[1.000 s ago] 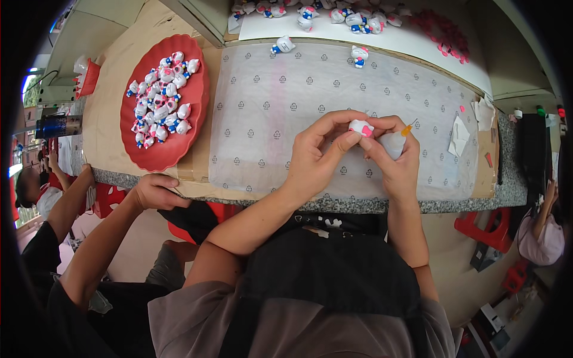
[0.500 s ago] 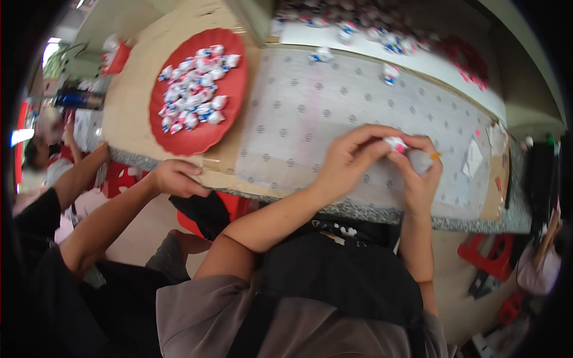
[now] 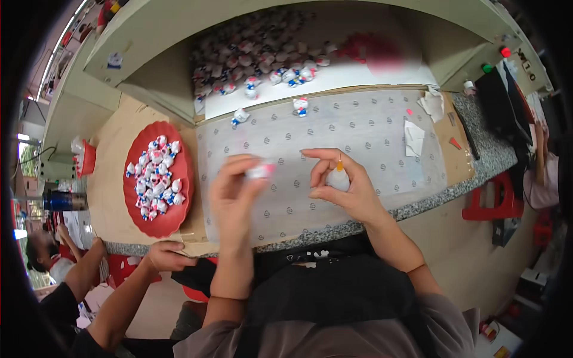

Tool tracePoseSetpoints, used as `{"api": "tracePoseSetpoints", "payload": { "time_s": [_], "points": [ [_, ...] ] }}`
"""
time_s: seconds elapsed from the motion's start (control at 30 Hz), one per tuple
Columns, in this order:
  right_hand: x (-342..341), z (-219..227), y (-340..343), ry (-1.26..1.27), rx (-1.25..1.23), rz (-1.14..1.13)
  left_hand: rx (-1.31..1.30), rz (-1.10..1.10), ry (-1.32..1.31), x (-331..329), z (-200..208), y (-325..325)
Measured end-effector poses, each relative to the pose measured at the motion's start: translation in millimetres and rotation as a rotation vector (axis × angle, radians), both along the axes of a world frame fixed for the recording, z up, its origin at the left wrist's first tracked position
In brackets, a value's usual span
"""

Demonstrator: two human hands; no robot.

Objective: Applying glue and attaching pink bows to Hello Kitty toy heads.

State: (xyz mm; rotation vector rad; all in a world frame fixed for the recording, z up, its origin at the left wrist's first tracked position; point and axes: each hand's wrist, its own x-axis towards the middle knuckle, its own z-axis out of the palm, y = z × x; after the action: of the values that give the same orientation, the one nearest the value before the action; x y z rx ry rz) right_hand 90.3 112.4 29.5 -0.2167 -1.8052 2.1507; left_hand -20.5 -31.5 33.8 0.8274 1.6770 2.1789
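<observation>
My left hand (image 3: pixel 231 194), smeared by motion, pinches a small white figurine (image 3: pixel 260 172) with a pink part over the work sheet (image 3: pixel 286 210). In my right hand (image 3: pixel 353 194) is a small whitish squeeze bottle (image 3: pixel 338 180) with a yellow tip pointing up; the palm and fingers curl round it, while thumb and index finger stand apart. Two loose figurines lie beyond my hands: one upright-looking with a blue body (image 3: pixel 301 107), another tipped over (image 3: pixel 240 116). To the left, a red scalloped plate (image 3: pixel 170 222) holds many white, pink and blue figurines (image 3: pixel 156 185).
A shelf box (image 3: pixel 334 86) at the back holds a heap of figurines (image 3: pixel 256 53) and a pile of pink pieces (image 3: pixel 382 53). Paper scraps (image 3: pixel 414 138) lie at right. Another person's hand (image 3: pixel 170 256) rests at the table edge, left of me. Red stools (image 3: pixel 493 200) stand beyond the granite edge.
My hands have come apart from where they met at the figurine. The left carries it leftward; the right keeps the bottle. The view has shifted, showing more of the shelf.
</observation>
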Motion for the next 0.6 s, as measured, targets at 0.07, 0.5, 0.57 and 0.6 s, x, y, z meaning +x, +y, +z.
{"api": "tracePoseSetpoints", "payload": {
  "time_s": [0.07, 0.5, 0.57, 0.6],
  "points": [
    [11, 2, 13, -0.003, 0.034, -0.061, -0.083, 0.346, 0.157, -31, 15, -27],
    [89, -13, 68, -0.072, -0.073, -0.481, -0.762, -0.076, 1.101, -24, -10, 235],
    [94, -15, 66, -0.078, -0.092, -0.481, -0.762, -0.083, 0.962, -41, -37, 289],
    [98, -15, 65, -0.098, -0.103, -0.493, -0.821, 0.161, 1.107, -34, -45, 307]
  ]
}}
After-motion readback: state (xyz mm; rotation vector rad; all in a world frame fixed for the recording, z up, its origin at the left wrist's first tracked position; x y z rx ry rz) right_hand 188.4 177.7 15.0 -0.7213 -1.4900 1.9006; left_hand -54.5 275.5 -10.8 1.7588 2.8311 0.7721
